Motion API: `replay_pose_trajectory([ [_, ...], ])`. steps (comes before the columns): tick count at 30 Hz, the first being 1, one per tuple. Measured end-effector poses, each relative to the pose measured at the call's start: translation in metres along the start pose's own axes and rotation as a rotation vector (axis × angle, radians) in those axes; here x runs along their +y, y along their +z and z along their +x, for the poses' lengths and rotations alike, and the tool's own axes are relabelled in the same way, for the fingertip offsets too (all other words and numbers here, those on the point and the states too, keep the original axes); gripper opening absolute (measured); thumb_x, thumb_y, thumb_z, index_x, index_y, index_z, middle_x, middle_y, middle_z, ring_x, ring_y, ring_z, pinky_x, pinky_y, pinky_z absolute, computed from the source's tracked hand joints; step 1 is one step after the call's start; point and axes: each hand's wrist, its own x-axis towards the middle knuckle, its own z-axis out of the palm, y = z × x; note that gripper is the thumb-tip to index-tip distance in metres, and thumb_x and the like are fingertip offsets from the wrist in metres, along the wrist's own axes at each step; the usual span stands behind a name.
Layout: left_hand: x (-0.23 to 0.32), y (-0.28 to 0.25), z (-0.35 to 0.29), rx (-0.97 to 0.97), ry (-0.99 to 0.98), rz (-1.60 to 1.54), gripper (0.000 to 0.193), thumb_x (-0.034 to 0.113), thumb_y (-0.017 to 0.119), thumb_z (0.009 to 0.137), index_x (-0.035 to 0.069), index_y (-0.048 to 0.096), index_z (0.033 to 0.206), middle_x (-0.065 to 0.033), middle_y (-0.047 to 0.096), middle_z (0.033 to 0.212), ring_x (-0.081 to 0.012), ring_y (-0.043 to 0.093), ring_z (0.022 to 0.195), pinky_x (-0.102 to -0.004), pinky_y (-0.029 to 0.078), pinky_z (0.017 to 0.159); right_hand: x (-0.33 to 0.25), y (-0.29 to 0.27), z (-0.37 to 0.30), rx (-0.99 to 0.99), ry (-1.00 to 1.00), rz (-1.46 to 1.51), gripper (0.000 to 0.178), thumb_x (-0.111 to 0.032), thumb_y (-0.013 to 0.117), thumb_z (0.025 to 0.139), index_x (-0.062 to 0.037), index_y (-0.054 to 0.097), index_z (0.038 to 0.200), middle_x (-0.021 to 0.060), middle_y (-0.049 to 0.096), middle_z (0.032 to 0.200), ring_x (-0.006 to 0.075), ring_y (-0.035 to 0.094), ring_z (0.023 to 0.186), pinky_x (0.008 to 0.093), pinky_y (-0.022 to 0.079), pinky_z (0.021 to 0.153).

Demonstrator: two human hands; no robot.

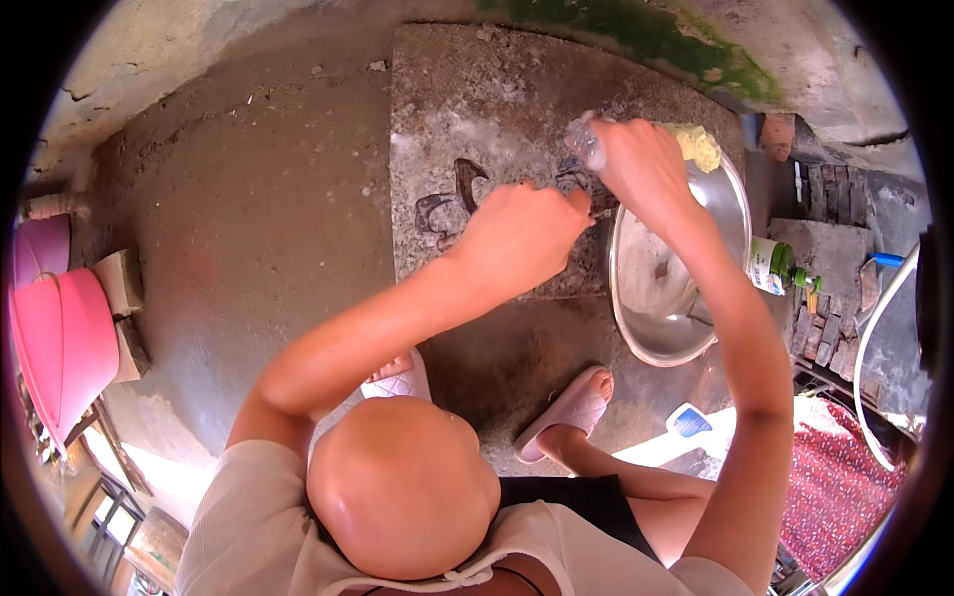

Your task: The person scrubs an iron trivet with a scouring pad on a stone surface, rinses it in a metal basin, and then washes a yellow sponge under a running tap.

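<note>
Bent knee (402,487) rises nearest the camera, near of a stone slab (427,89) whose left edge meets floor (258,189) stretching to a pink bucket (68,343); a metal basin (742,204) crowds the slab's right side. The left forearm (363,333) slants far and right, the right forearm (735,308) far and left. The left hand (522,238) has its fingers curled narrow; the right hand (641,169) bends downward, fingers whitish; what either grips cannot be told. One dark item (570,177) shows between them; another dark piece (465,184) lies left.
</note>
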Motion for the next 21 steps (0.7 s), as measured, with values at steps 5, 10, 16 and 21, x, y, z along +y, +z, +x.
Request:
replay_pose_trajectory([
  [5,0.002,0.003,0.002,-0.004,0.030,0.000,0.020,0.021,0.053,0.084,0.003,0.052,0.074,-0.0180,0.053,0.052,-0.0364,0.057,0.053,-0.0442,0.043,0.046,0.043,0.028,0.007,-0.244,0.309,0.795,0.038,-0.040,0.054,0.080,-0.0055,0.060,0.095,0.0111,0.061,0.080,0.0301,0.057,0.080,0.0360,0.043,0.077],
  [10,0.003,0.004,-0.006,-0.057,0.043,0.028,0.020,0.021,0.053,0.084,0.003,0.052,0.074,-0.0167,0.054,0.054,-0.0350,0.057,0.053,-0.0430,0.044,0.046,0.003,0.001,-0.005,-0.107,-0.111,-0.017,0.040,-0.045,0.053,0.080,-0.0078,0.064,0.090,0.0144,0.061,0.081,0.0281,0.056,0.081,0.0353,0.042,0.078],
  [16,-0.002,0.003,-0.009,-0.046,0.043,0.054,0.018,0.022,0.054,0.083,0.005,0.051,0.075,-0.0156,0.055,0.054,-0.0340,0.057,0.052,-0.0423,0.044,0.046,0.033,0.023,-0.012,-0.334,0.251,0.943,0.047,-0.047,0.041,0.088,-0.0041,0.061,0.091,0.0084,0.059,0.092,0.0170,0.052,0.093,0.0287,0.038,0.084],
  [21,-0.011,-0.003,-0.008,0.000,-0.021,0.050,0.018,0.021,0.055,0.082,0.005,0.051,0.075,-0.0150,0.055,0.056,-0.0349,0.056,0.052,-0.0429,0.043,0.046,0.020,0.027,-0.027,0.000,0.060,1.120,0.048,-0.044,0.037,0.090,-0.0007,0.052,0.106,0.0109,0.050,0.116,0.0156,0.047,0.106,0.0293,0.032,0.093],
])
